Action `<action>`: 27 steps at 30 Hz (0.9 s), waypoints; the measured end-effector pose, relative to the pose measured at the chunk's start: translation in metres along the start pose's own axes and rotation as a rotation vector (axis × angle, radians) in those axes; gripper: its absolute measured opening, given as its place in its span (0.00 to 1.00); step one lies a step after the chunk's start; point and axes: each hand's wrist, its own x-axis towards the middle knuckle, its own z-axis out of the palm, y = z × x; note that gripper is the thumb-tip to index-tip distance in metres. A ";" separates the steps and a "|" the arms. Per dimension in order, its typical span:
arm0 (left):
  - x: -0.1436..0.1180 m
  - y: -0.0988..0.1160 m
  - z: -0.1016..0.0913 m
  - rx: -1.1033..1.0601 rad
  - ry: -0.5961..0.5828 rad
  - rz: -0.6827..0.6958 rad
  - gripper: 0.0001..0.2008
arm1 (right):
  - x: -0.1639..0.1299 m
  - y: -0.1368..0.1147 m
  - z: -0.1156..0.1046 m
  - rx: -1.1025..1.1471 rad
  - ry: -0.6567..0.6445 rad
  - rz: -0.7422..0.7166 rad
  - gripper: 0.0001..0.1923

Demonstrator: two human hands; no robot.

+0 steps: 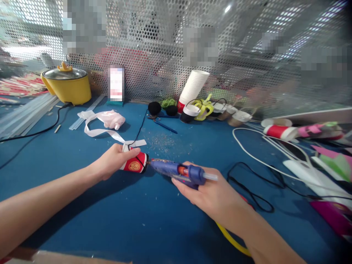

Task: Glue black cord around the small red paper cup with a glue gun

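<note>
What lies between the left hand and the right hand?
The head view shows the red cup and the glue gun, pointed at the cup.

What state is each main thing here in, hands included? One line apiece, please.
Left hand: closed around the red cup
Right hand: gripping the glue gun
Red cup: on its side
Glue gun: held, nozzle pointed at the cup
Yellow pot: lid on
Phone: upright, lit
Stacked cups: nested, leaning
White ribbon: loosely curled
</note>
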 end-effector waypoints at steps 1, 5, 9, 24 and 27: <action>0.000 0.001 0.000 -0.008 -0.003 -0.001 0.20 | 0.000 0.000 0.000 0.001 -0.005 0.008 0.08; -0.002 0.004 0.003 -0.034 0.004 -0.008 0.19 | 0.000 -0.002 0.000 0.011 -0.025 0.032 0.07; -0.001 0.003 0.003 -0.044 0.013 -0.011 0.19 | 0.002 -0.005 -0.003 0.025 -0.052 0.045 0.07; 0.001 0.000 0.000 -0.041 0.006 -0.024 0.20 | 0.001 -0.009 0.000 0.055 -0.097 0.085 0.08; 0.002 -0.001 -0.001 -0.033 -0.001 -0.020 0.20 | 0.001 -0.009 -0.002 0.069 -0.100 0.086 0.07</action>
